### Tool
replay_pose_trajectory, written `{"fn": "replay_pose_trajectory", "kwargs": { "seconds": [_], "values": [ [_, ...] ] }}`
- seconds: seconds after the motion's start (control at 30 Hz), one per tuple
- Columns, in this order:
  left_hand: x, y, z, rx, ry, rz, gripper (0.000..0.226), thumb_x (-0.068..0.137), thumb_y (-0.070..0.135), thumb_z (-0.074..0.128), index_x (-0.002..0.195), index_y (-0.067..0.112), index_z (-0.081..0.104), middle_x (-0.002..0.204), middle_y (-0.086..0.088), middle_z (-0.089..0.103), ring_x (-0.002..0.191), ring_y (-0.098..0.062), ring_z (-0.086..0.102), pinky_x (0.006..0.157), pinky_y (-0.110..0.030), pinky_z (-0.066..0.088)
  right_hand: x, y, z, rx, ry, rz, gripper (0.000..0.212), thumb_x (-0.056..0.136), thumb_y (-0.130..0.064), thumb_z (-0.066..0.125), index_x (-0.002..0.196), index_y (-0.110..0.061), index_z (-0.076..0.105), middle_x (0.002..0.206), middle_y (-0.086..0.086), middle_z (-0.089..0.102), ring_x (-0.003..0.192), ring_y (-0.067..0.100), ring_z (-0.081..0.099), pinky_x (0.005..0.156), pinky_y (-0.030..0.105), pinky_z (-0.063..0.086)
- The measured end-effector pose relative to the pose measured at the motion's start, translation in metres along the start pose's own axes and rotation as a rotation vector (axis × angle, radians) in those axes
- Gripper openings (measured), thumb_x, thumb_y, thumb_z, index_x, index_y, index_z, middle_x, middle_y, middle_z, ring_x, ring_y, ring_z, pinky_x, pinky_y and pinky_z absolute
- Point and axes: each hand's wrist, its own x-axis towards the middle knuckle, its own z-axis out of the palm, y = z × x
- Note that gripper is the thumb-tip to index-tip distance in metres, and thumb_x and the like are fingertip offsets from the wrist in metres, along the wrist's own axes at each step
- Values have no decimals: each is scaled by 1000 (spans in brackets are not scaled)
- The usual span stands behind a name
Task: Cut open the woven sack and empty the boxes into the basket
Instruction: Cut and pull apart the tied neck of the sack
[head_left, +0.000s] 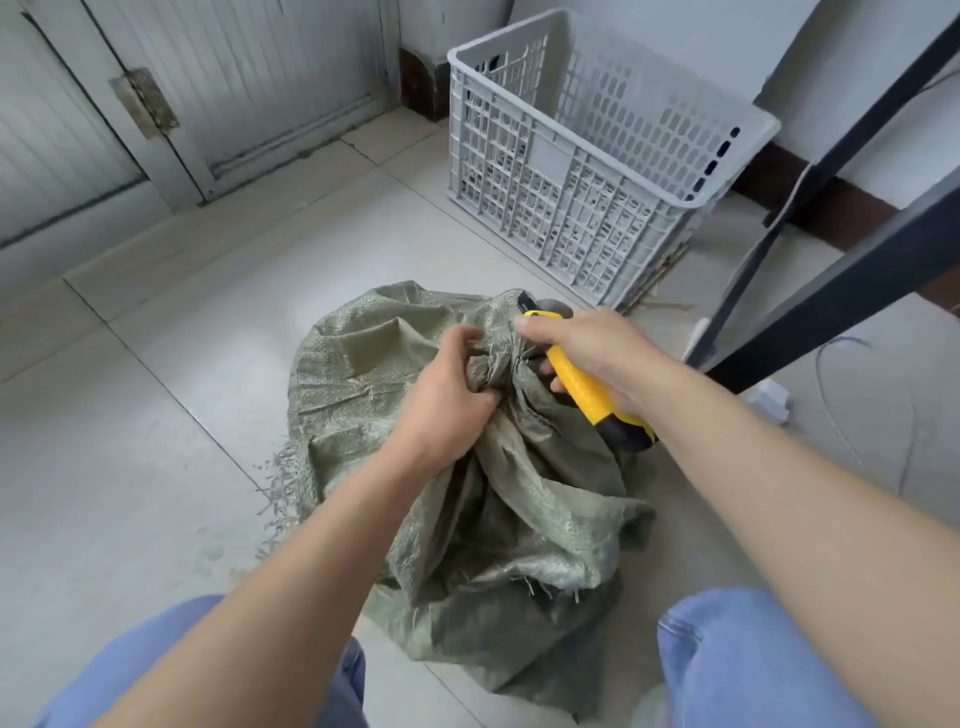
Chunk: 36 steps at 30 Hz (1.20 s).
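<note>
Sack (530, 499), green woven, lies crumpled on tiled floor (182, 389) at frame centre, between the person's knees in blue jeans (737, 660) at 6 o'clock; its contents are hidden; frayed threads (283, 478) hang off its edge at 9 o'clock. Left hand (447, 400) closed, fingers curled into a bunched fold of the sack near its gathered neck, pulling fabric up. Right hand (587, 353) wrapped round a yellow utility knife (582, 384), thumb stretched along the top toward the tip; knife's front end points to 11 o'clock and meets the bunched neck just beside the left hand; blade itself too small to make out; dark butt of the knife sticks out at 5 o'clock from the hand. Basket (545, 208), grey plastic with lattice walls, stands upright on the floor at 1 o'clock from the sack, near but apart, against the wall; inside it not clear. Black metal frame (831, 322) slants across at 3 o'clock; grey panelled door (234, 78) at 11 o'clock.
</note>
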Motion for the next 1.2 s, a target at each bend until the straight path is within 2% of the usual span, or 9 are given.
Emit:
{"fn": "replay_pose_trajectory", "kwargs": {
  "seconds": [0.23,0.43,0.53,0.73,0.8,0.87,1.0,1.1,1.2],
  "values": [
    [-7,8,-12,-225,39,-56,69,79,-10,53,132,23,24,99,10,57,65,-13,58,58,-31,49,-5,8,4,100,-65,74,18,76,1,68,66,-6,55,62,11,57,44,15,54,44,20,42],
    [-3,9,-33,225,150,-228,37,77,33,72,99,11,53,83,-1,60,74,-19,58,62,-30,44,-9,4,5,244,-96,18,14,78,-7,72,74,-8,59,68,7,63,39,10,53,40,15,42],
    [-3,20,-36,24,188,-52,13,76,20,72,74,18,59,66,10,59,57,-3,53,51,-14,39,-17,-3,13,218,-183,-4,18,77,-8,76,69,-12,59,55,-1,60,37,9,50,38,15,40],
    [-11,39,-52,-145,62,-48,50,74,26,77,116,20,49,99,5,65,86,-5,63,80,-27,52,-14,-34,6,417,-2,-68,29,76,15,60,67,-10,47,55,6,47,28,6,43,34,13,36],
    [-13,38,-66,-29,-186,-225,73,66,40,82,126,27,43,108,7,64,95,-11,64,86,-33,54,-10,-46,-4,567,40,-61,26,78,13,58,67,-8,48,46,2,49,27,5,44,33,12,36],
    [-18,38,-74,183,-289,-268,55,69,39,80,115,20,57,103,1,69,91,-17,68,86,-39,55,-4,-56,-14,621,87,-80,24,80,10,59,66,-8,51,37,-2,51,28,5,47,34,11,37],
    [-5,44,-78,67,17,-269,10,82,20,66,88,12,68,79,-4,71,68,-16,69,65,-27,57,1,-58,-22,233,202,-237,23,76,4,65,74,-12,49,66,7,54,55,21,55,45,22,44],
    [22,38,-87,-181,106,-430,13,90,20,60,89,9,67,77,-5,67,54,-9,59,39,-10,43,-18,-55,-17,61,225,-388,28,72,-22,74,66,-20,47,63,0,50,63,21,53,58,32,43],
    [26,48,-81,-457,227,-460,22,97,21,49,92,5,64,92,-13,74,45,-6,57,40,-11,41,-45,-54,-10,18,-4,-416,29,75,-44,75,76,-21,57,69,-7,59,63,9,57,63,27,45]
  ]
}}
